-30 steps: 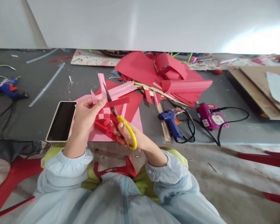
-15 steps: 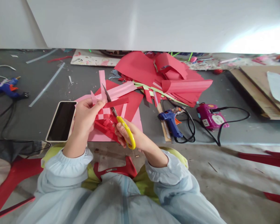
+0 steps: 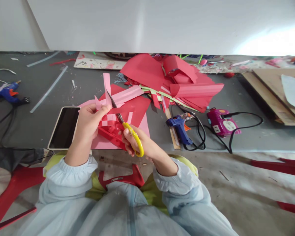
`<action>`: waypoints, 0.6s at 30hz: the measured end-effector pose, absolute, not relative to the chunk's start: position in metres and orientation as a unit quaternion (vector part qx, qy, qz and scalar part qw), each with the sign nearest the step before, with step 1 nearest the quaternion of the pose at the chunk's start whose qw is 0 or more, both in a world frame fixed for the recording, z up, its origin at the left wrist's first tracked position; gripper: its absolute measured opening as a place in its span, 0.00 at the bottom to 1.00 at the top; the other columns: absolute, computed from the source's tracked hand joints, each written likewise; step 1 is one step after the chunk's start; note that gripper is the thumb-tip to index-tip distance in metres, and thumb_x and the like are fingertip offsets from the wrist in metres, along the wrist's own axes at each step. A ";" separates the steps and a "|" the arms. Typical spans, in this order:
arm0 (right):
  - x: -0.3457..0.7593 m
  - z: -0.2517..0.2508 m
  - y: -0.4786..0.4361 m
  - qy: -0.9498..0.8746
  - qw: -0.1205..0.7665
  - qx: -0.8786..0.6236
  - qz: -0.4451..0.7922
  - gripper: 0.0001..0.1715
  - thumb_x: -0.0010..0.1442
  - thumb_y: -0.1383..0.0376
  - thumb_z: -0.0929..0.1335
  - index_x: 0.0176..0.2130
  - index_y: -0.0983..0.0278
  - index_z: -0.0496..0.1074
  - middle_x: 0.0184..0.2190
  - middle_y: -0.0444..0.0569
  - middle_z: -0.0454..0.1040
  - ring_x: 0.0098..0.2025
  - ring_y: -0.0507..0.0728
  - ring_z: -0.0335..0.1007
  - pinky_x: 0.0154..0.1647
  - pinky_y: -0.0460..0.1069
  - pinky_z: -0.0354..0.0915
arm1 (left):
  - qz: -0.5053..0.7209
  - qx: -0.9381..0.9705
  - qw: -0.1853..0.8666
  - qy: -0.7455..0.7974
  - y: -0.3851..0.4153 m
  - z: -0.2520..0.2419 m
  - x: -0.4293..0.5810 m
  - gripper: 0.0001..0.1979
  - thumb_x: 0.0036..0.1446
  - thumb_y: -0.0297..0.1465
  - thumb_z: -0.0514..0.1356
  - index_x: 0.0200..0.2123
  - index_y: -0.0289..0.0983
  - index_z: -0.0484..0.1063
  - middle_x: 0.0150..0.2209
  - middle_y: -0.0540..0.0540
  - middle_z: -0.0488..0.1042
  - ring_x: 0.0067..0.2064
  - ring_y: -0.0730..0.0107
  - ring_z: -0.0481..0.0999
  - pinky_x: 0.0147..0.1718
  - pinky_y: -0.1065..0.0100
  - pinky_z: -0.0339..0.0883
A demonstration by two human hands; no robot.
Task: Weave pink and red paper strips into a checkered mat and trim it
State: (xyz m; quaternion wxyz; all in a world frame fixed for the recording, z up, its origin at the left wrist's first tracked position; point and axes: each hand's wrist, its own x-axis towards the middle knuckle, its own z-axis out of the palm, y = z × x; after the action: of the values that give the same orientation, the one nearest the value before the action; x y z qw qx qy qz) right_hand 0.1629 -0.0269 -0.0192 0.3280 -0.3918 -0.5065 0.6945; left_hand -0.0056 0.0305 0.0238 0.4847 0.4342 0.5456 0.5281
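Note:
My left hand [image 3: 89,119] is closed on a woven piece of pink and red paper strips [image 3: 110,118], thumb on top. A pink strip [image 3: 106,82] stands up from it, pointing away from me. In my right hand [image 3: 135,139] is a pair of scissors [image 3: 135,141] with yellow handles, its blades reaching up and left to the pink strip near my left thumb. Red strips [image 3: 113,132] curl below the weave. Under both hands lie red paper [image 3: 142,106] and pink paper [image 3: 105,143].
Left of my hands lies a phone [image 3: 64,127]. Beyond them is a heap of red paper [image 3: 147,72]. To the right are a blue glue gun [image 3: 180,129] with a black cord, a magenta box [image 3: 222,123] and cardboard [image 3: 272,95]. Another glue gun [image 3: 6,91] lies far left.
Both hands stay almost in place. The red strip crossing the scissor blades now shows less broadly, turned more edge-on.

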 end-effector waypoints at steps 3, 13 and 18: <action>0.164 -0.020 -0.027 -0.520 0.330 -0.388 0.686 0.28 0.64 0.39 0.62 0.38 0.61 0.60 0.19 0.35 0.61 0.15 0.47 0.61 0.13 0.41 0.57 | 0.524 0.442 0.487 0.541 0.030 0.023 -0.006 0.14 0.39 0.35 0.71 0.16 0.37 0.69 0.18 0.54 0.66 0.21 0.78 0.64 0.20 0.73 0.58; 0.167 -0.017 -0.024 -0.536 0.334 -0.415 0.655 0.30 0.61 0.38 0.64 0.35 0.61 0.59 0.18 0.35 0.61 0.14 0.46 0.60 0.12 0.41 0.55 | 0.509 0.459 0.485 0.544 0.029 0.023 -0.007 0.15 0.40 0.37 0.71 0.16 0.37 0.70 0.18 0.54 0.65 0.21 0.78 0.64 0.20 0.72 0.58; 0.170 -0.019 -0.023 -0.503 0.327 -0.441 0.668 0.29 0.60 0.39 0.66 0.36 0.60 0.60 0.18 0.35 0.62 0.13 0.48 0.63 0.09 0.41 0.58 | 0.514 0.459 0.490 0.533 0.030 0.023 -0.008 0.13 0.40 0.36 0.71 0.17 0.37 0.71 0.18 0.54 0.67 0.21 0.78 0.65 0.21 0.73 0.60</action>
State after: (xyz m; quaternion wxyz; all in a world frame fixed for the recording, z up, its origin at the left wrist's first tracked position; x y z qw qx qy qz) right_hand 0.1703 -0.0233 -0.0188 0.3268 -0.4410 -0.5030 0.6677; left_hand -0.0084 0.0303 0.0229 0.4902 0.4593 0.5331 0.5142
